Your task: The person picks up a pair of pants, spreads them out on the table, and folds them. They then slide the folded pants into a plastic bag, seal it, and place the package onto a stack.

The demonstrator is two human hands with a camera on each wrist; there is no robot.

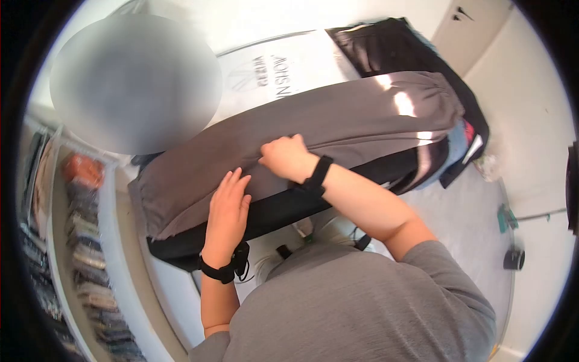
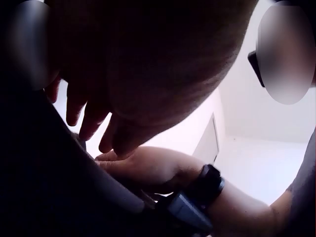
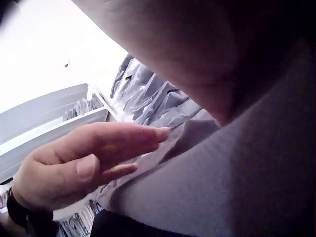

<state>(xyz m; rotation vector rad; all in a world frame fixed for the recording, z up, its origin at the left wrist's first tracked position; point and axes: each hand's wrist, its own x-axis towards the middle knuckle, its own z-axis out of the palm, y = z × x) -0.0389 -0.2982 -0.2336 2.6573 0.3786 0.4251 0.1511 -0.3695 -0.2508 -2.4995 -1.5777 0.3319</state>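
Note:
A pair of grey trousers (image 1: 344, 114), folded lengthwise with gathered ends, lies across a dark pile. My left hand (image 1: 228, 205) rests with straight fingers on the near part of the cloth, left of the middle. Farther in and to the right, my right hand (image 1: 288, 158) has its fingers curled down at the grey cloth, where it pinches a bit near the long seam. Both hands wear black wrist straps. In the right wrist view the left hand (image 3: 84, 163) hovers by the cloth edge, fingers extended. The right fingertips are mostly hidden under the hand.
Black garments (image 1: 398, 51) and blue denim (image 1: 455, 154) lie under and beyond the trousers at the right. A white printed bag (image 1: 271, 75) sits behind. Shelves (image 1: 111, 211) with several bagged clothes stand at the left. A blurred round patch hides the back left.

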